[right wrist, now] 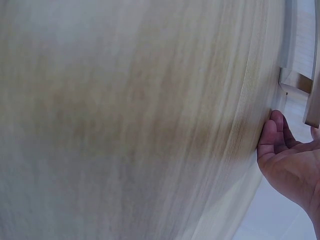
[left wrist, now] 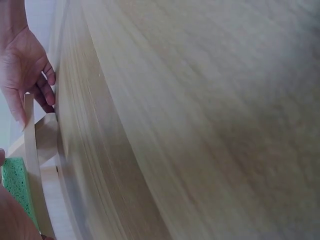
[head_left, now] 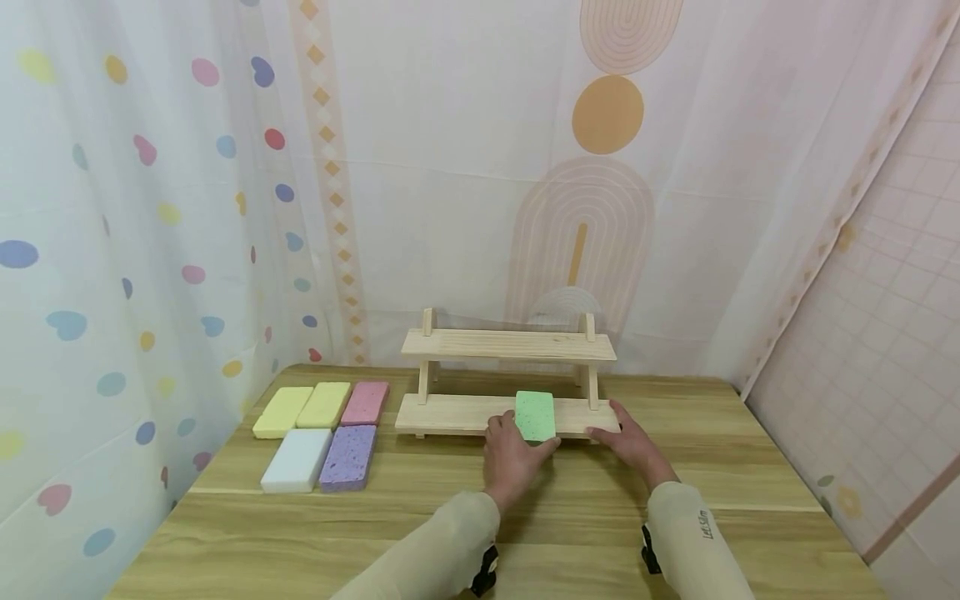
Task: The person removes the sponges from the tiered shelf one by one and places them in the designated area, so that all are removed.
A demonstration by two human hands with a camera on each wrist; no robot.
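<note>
A light green sponge (head_left: 535, 416) lies flat on the lower board of a two-tier wooden shelf (head_left: 450, 414), right of its middle. My left hand (head_left: 512, 458) holds this sponge, with the thumb at its front right corner and the fingers along its left side. At the board's right end, my right hand (head_left: 636, 443) grips the wood with the thumb at the front edge. The left wrist view shows the sponge (left wrist: 18, 187) at its left edge, with the right hand (left wrist: 25, 67) beyond. Only part of the right hand (right wrist: 292, 162) appears in the right wrist view.
Left of the shelf, several sponges lie together on the wooden table (head_left: 247, 533): two yellow sponges (head_left: 283, 412), a pink sponge (head_left: 365, 403), a white sponge (head_left: 297, 461) and a purple sponge (head_left: 348, 457). A patterned curtain (head_left: 450, 167) hangs behind the table.
</note>
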